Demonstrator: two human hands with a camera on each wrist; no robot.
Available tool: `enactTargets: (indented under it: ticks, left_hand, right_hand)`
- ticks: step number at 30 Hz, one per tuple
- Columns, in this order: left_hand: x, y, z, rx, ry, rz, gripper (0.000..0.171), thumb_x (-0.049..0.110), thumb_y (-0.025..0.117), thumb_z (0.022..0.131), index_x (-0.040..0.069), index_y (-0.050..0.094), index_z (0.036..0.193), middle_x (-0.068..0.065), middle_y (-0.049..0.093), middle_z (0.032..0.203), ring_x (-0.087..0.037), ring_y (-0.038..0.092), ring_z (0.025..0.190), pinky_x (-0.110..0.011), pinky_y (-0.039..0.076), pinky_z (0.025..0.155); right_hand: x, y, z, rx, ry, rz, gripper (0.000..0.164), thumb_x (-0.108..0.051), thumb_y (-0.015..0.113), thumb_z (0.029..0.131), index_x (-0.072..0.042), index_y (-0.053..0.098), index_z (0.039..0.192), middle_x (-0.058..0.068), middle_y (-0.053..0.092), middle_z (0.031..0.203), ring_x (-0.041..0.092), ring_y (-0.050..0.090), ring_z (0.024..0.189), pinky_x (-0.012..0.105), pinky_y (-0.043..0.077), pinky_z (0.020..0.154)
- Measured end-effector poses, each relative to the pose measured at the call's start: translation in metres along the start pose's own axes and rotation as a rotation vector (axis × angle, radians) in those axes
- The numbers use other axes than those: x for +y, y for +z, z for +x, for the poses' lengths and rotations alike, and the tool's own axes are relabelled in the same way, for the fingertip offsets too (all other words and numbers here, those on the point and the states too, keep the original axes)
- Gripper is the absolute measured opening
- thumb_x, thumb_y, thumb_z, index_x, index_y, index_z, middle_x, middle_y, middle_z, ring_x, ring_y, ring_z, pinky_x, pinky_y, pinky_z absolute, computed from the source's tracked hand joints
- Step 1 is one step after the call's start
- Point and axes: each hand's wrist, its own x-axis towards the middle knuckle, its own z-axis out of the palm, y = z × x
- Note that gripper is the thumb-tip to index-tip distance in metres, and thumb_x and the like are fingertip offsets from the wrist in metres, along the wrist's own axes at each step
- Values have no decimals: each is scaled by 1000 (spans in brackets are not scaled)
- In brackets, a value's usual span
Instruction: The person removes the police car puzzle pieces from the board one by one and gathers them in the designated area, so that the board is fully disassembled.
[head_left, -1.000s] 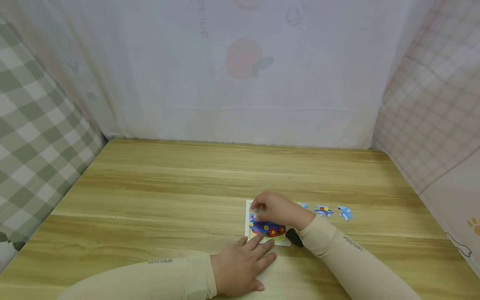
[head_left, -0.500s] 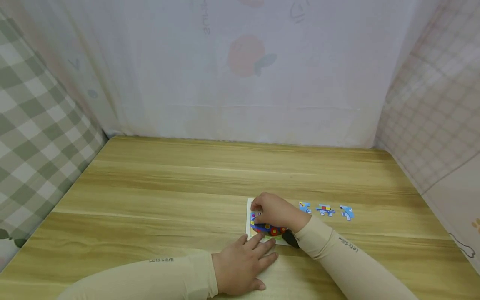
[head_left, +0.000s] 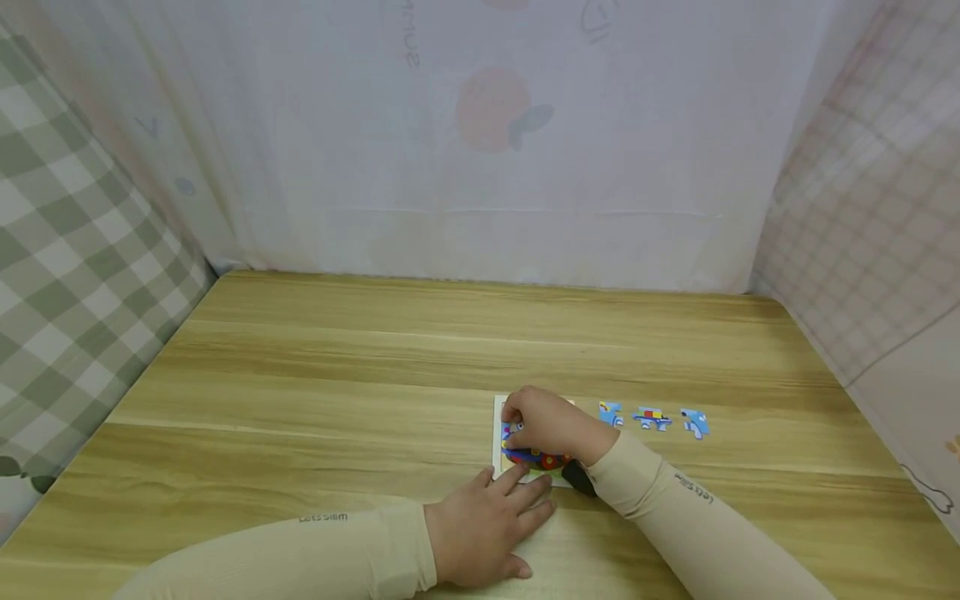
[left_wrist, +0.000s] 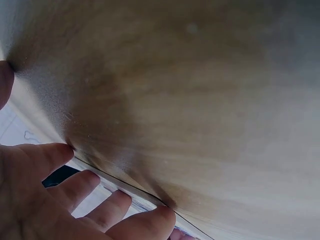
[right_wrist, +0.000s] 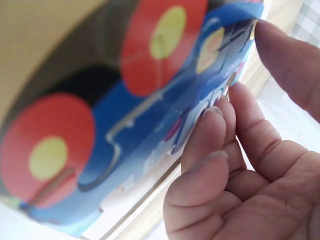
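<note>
A small jigsaw puzzle in a white frame [head_left: 497, 437] lies on the table, with a blue vehicle on red and yellow wheels [right_wrist: 48, 150]. My left hand [head_left: 486, 527] is spread flat at its near edge, fingertips resting on the border. Over the puzzle's left part, my right hand [head_left: 553, 423] bends its fingers down. Thumb and fingertips pinch at a puzzle piece there, its outline mostly hidden by the hand. Three loose pieces lie to the right: a blue one [head_left: 610, 414], one with coloured blocks [head_left: 652, 418] and another blue one [head_left: 694, 422].
The wood-grain table [head_left: 315, 400] spreads around the puzzle. A pale printed curtain [head_left: 375, 167] hangs behind its far edge, with checked cloth [head_left: 75, 250] at the left. A black object [head_left: 578, 478] sits under the right wrist.
Over the last second the right hand shifts slightly across the puzzle's left part. The left hand keeps its place, and the whole view tilts a little.
</note>
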Motion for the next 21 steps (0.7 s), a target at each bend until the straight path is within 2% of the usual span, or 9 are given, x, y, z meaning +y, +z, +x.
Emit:
enactTargets:
  ticks: [10, 21]
  left_hand:
    - [-2, -2, 3, -48, 9, -49, 68, 63, 45, 92, 24, 39, 148, 4, 33, 153, -23, 34, 138, -40, 46, 97]
    - [-3, -1, 5, -88, 9, -76, 69, 64, 44, 93, 26, 36, 150, 5, 29, 155, -23, 32, 140, -41, 45, 98]
  right_hand:
    - [1, -2, -1, 10, -23, 28, 17, -5, 78, 78, -7, 64, 89, -1, 62, 82, 12, 56, 77, 33, 50, 77]
    - [3, -3, -2, 11, -38, 78, 22, 1, 77, 77, -8, 59, 87, 0, 54, 78, 13, 50, 73, 29, 45, 70]
